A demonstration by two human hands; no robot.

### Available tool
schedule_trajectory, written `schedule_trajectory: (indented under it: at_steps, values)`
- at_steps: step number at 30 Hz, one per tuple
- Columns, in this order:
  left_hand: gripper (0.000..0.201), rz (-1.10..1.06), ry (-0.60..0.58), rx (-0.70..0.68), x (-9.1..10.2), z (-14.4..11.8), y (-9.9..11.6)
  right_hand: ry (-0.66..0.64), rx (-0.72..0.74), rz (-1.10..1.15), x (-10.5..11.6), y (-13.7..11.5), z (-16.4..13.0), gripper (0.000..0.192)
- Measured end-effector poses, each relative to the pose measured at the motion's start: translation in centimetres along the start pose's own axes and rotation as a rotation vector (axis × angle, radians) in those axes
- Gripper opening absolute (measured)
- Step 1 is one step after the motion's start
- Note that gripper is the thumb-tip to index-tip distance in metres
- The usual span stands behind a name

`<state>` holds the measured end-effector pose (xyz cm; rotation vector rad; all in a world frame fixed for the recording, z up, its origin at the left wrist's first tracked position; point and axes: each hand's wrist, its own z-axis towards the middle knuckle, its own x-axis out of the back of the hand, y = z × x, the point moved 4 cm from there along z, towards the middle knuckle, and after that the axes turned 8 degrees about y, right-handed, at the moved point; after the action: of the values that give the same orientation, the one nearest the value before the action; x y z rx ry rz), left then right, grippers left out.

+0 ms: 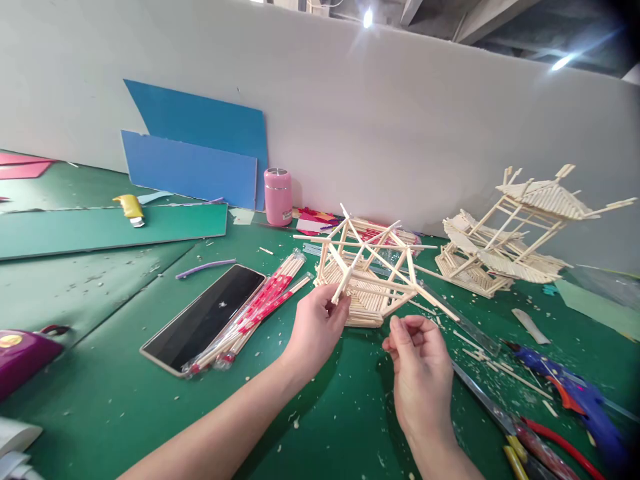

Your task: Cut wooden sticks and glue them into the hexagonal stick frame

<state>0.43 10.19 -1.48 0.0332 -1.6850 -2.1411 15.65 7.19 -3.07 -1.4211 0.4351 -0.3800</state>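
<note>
A small pavilion model made of thin wooden sticks (pixel 373 313) is in the middle of the view, with a planked base, upright posts and crossed roof sticks. My left hand (pixel 320 323) grips it at its near left corner, fingers closed around a slanting stick there. Just right of the base is my right hand (pixel 417 353), thumb and fingertips pinched together; whatever may be between them is too small to name. Behind to the right stands a larger stick pavilion (pixel 515 233) with tiered roofs.
Packaged sticks (pixel 265 310) and a phone (pixel 210 317) lie left. A pink flask (pixel 278 197) stands by the wall. At right are a blue glue gun (pixel 575 393), scissors (pixel 505 417), and stick scraps. A yellow cutter (pixel 131 208) rests on a green board (pixel 185 223).
</note>
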Motion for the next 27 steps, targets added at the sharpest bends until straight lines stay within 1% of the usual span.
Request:
schedule_trajectory:
  at_steps: [2, 4, 7, 10, 15, 18, 22, 27]
  values:
    - [0.017, 0.021, -0.005, 0.003, 0.1, 0.0, 0.1, 0.005, 0.156, -0.169, 0.4, -0.2, 0.8, 0.03]
    - [0.02, 0.044, -0.013, 0.0, 0.2, 0.0, 0.2, -0.037, 0.259, -0.303, 0.3, -0.3, 1.6, 0.034]
    - [0.022, 0.084, -0.023, -0.012, 0.4, 0.1, 0.6, -0.106, 0.339, -0.38, -0.2, -0.6, 2.5, 0.023]
    - [0.022, 0.12, -0.033, -0.036, 0.6, 0.8, 1.5, -0.154, 0.41, -0.414, -0.6, -1.7, 3.3, 0.022]
    - [0.021, 0.168, -0.03, -0.097, 1.0, 2.7, 3.7, -0.198, 0.464, -0.42, -1.0, -4.4, 4.7, 0.024]
    - [0.021, 0.174, -0.019, -0.118, 1.0, 3.8, 4.7, -0.21, 0.469, -0.421, -1.3, -5.5, 5.6, 0.025]
    - [0.024, 0.15, -0.016, -0.131, 0.8, 4.7, 5.4, -0.217, 0.475, -0.439, -1.6, -6.1, 6.7, 0.027]
    - [0.023, 0.104, 0.015, -0.138, 0.6, 5.4, 5.6, -0.207, 0.467, -0.446, -2.0, -6.3, 7.2, 0.031]
